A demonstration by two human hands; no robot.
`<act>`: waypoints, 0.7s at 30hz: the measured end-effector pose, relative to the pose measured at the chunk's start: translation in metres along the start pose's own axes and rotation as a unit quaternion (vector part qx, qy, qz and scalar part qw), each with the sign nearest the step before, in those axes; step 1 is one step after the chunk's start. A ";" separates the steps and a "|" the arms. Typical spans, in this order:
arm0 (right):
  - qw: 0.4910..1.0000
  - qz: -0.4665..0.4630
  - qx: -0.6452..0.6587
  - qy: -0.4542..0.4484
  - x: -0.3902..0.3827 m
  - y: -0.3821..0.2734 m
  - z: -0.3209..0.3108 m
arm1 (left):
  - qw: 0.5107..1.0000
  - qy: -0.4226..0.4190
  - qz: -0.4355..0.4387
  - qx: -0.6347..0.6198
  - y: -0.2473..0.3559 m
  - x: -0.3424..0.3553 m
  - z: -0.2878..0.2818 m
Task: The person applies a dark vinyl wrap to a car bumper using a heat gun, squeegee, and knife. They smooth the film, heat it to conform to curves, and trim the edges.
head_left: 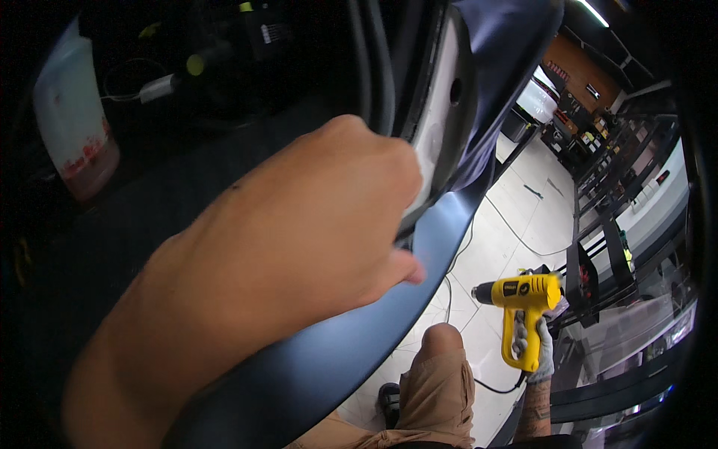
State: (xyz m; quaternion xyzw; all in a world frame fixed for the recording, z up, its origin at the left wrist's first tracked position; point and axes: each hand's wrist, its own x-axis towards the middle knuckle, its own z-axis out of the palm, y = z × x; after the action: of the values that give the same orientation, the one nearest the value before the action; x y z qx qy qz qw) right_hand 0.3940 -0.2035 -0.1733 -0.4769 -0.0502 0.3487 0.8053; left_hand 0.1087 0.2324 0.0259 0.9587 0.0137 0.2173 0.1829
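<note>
My bare left hand (359, 187) reaches across the middle of the view, curled at the edge of a smooth blue-grey car panel (374, 299). Its thumb points right over the panel; the other fingers are mostly hidden behind the knuckles, and what they pinch does not show. Beside the knuckles stands a pale strip with a dark hole (441, 127), and a loose dark-blue sheet (497, 90) drapes next to it. At the lower right my right hand (544, 355), in a grey glove, grips a yellow heat gun (529, 290) by its handle. The dark nozzle points left, toward the panel.
A translucent bottle (75, 112) with reddish liquid is at the upper left, within a dark area. The heat gun's cord and other cables (516, 232) run over the white tiled floor (516, 194). Dark metal racks (621, 217) line the right side. My bent knee (443, 340) is below the panel.
</note>
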 end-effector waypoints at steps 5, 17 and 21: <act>0.996 -0.055 -0.009 -0.068 0.007 0.009 0.034 | 0.985 -0.035 0.008 0.166 0.012 -0.011 -0.003; 0.864 -0.163 0.185 -0.440 -0.049 0.001 0.091 | 0.896 0.027 -0.028 0.442 0.028 0.005 0.046; 0.850 -0.141 0.203 -0.465 -0.054 0.016 0.105 | 0.935 0.027 -0.090 0.341 0.030 0.011 0.033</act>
State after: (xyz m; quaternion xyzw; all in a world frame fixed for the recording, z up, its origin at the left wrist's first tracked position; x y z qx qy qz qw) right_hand 0.3017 -0.1548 -0.1157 -0.0730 -0.4136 0.4153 0.8069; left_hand 0.1305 0.1946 0.0134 0.9519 0.1784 0.2080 -0.1371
